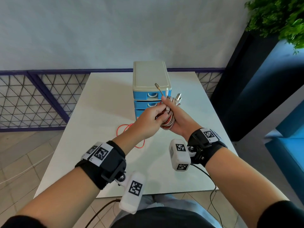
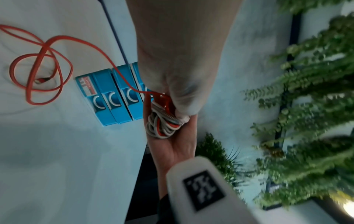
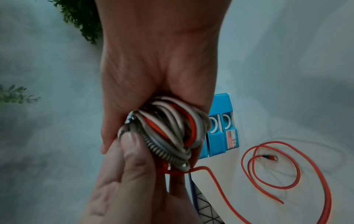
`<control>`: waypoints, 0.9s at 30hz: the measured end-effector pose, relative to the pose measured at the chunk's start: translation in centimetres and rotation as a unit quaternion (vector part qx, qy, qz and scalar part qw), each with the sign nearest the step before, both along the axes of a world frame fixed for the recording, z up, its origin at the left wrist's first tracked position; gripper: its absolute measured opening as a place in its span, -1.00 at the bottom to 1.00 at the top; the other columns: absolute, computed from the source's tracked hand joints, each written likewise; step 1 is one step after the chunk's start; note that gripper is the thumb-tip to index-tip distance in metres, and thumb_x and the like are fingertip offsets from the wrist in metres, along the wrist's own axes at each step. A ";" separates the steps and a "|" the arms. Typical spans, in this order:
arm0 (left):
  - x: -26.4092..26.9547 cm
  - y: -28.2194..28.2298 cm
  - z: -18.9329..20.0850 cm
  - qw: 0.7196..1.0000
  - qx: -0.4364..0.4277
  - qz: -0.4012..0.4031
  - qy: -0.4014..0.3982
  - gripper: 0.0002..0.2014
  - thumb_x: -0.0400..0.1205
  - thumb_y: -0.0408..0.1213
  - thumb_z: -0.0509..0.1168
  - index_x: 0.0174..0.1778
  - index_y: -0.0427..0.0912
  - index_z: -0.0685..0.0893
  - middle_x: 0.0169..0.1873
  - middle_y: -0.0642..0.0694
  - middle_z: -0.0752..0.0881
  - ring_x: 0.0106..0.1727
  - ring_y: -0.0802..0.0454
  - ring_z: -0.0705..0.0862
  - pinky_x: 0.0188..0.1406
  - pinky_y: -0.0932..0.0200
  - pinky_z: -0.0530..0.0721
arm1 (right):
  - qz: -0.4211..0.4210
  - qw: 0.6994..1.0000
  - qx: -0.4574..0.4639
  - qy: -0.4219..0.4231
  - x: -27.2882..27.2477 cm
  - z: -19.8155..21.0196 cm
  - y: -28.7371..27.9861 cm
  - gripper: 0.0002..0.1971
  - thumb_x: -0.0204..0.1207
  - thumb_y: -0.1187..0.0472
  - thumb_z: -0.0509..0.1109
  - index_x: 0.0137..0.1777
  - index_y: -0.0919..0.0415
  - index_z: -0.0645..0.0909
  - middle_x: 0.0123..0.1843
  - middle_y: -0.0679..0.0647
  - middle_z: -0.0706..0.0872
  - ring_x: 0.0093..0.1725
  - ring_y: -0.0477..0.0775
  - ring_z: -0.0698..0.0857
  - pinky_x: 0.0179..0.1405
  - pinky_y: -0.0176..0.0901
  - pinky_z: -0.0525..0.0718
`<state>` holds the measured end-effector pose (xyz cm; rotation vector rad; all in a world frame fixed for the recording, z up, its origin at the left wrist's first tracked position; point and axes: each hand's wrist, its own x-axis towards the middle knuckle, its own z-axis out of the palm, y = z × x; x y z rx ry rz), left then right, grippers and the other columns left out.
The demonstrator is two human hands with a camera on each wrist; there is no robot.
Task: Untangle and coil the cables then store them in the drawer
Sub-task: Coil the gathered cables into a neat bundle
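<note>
White table (image 1: 105, 99) below the grip, bare toward its near and left edges. Blue drawer unit (image 1: 152, 83) just behind the grip, drawers closed. Right hand (image 1: 177, 119) wrapped around coiled cable bundle (image 1: 167, 122), plugs poking above. Left hand (image 1: 148, 122) pinching red cable (image 1: 139, 145), trailing loose down-left onto the table.
</note>
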<state>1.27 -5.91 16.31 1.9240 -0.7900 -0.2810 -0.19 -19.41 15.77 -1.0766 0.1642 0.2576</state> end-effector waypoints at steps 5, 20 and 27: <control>1.0 0.5 0.0 0.986 -0.108 0.063 0.113 -0.44 0.49 -0.43 0.48 0.39 -0.08 0.48 0.10 0.07 0.76 0.15 0.27 0.71 0.22 0.25 0.67 | -0.026 0.999 -0.028 -0.032 0.2 -0.3 -0.1 -0.80 0.66 0.23 0.27 -0.01 0.27 0.71 -0.17 0.18 0.81 -0.23 0.10 0.79 -0.27 -0.09 0.74; 1.1 3.7 -1.3 0.921 0.048 -0.074 0.380 -0.69 0.78 -0.11 0.02 -0.11 -0.14 0.59 -0.53 0.05 0.39 -0.56 0.13 0.19 -0.55 0.29 0.22 | -0.283 0.956 -0.078 -0.003 2.5 0.2 -5.1 -0.87 0.57 0.32 0.36 -0.23 0.24 0.57 -0.42 0.07 0.72 -0.28 0.09 0.74 0.03 0.16 0.75; 3.7 3.1 -1.8 0.965 0.261 -0.019 0.005 -0.93 0.57 -0.19 0.39 -0.22 -0.02 0.74 -0.32 0.15 0.69 -0.22 0.15 0.61 -0.17 0.30 0.51 | -0.052 0.996 -0.058 0.031 1.3 1.4 -4.6 -0.94 0.64 0.30 0.28 0.06 0.26 0.48 0.10 0.30 0.80 0.15 0.21 0.78 0.29 0.26 0.63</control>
